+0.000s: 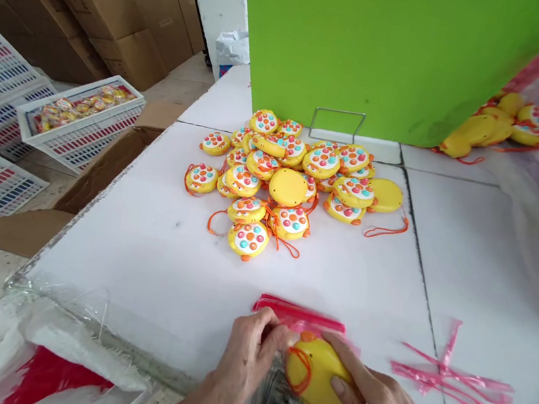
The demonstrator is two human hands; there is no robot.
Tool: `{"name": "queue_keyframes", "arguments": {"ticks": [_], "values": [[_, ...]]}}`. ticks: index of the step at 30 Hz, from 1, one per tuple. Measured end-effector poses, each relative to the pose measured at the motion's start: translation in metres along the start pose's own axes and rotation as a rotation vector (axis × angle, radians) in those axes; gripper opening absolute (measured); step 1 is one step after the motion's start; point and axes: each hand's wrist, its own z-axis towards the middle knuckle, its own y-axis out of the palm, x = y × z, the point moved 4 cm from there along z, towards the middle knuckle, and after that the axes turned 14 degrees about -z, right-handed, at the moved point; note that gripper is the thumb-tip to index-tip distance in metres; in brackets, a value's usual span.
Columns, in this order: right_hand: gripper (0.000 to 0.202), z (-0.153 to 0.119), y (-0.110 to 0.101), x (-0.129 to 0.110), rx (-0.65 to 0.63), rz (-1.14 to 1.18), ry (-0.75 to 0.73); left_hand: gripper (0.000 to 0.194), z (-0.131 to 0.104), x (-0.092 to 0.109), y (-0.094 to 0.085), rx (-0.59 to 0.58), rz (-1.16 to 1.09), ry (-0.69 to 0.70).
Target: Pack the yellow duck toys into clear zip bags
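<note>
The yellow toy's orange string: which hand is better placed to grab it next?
Probably the left hand: its fingers are close beside the orange string, while the right hand holds the yellow toy.

We are holding a rounded yellow toy (pixel 318 386) low over the near edge of the table, and its plain, smooth back is facing up towards us while its other side is staying out of sight. An orange tip (pixel 308 336) is sticking out at its upper end, and an orange cord (pixel 310 371) is looping loosely across its left part. Just beyond it, pink plastic film (pixel 304 314) with a deeper red edge is lying flat, partly hidden.
</note>
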Motion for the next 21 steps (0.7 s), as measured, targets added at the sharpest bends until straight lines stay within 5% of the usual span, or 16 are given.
{"name": "queue_keyframes", "arguments": {"ticks": [3,6,8,14,18,21], "values": [[0.035,0.013,-0.004,-0.010,-0.080,0.057,-0.072,0.027,-0.001,0.001,-0.010,0.050,0.062,0.031],[0.034,0.019,-0.010,-0.018,-0.005,0.081,-0.123,0.019,-0.006,0.011,-0.027,0.171,0.101,0.064],[0.034,0.019,-0.012,-0.021,0.056,0.080,-0.137,0.020,-0.010,0.017,-0.031,0.145,0.097,0.036],[0.036,0.015,-0.006,-0.016,0.052,0.036,-0.132,0.018,-0.012,0.009,-0.006,-0.157,-0.090,-0.139],[0.030,0.017,0.004,-0.009,-0.105,-0.094,-0.104,0.020,-0.006,0.000,0.003,-0.125,-0.116,-0.116],[0.021,0.023,-0.002,-0.017,-0.030,-0.232,-0.123,0.020,-0.006,-0.003,0.005,-0.106,-0.134,-0.129]]}}
